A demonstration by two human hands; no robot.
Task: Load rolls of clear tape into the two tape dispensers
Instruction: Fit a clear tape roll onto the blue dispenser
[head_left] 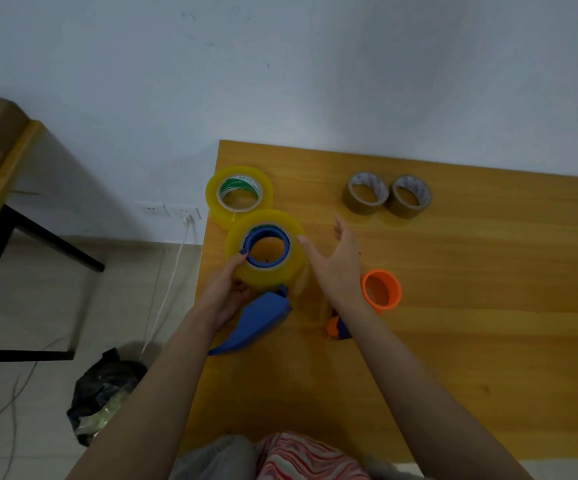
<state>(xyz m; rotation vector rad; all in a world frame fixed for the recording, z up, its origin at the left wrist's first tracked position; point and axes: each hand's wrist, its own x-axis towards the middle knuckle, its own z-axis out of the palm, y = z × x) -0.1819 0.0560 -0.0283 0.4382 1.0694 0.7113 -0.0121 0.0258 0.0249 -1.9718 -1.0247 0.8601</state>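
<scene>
A lap in striped red-and-white cloth sits closest, pressed up to the near edge of the wooden table, and both bare forearms reach out over it. Take the blue dispenser as the marker: it lies near the table's left edge, handle toward the person. The left hand grasps the clear roll at its near-left side, thumb hooked at the core, and that roll already sits over the dispenser's blue hub. The right hand is released, fingers spread, fingertips just touching the roll's right flank, palm holding nothing.

Seating looks like the step in hand. To do it well, I'd say press the roll squarely down the hub with both hands until it sits flush, then find the loose end and lead it toward the blade.

A second clear roll lies just beyond the dispenser, touching the first. The orange dispenser stands to its right, hub empty, partly hidden by the right wrist. Two brown rolls lie well beyond and right.
</scene>
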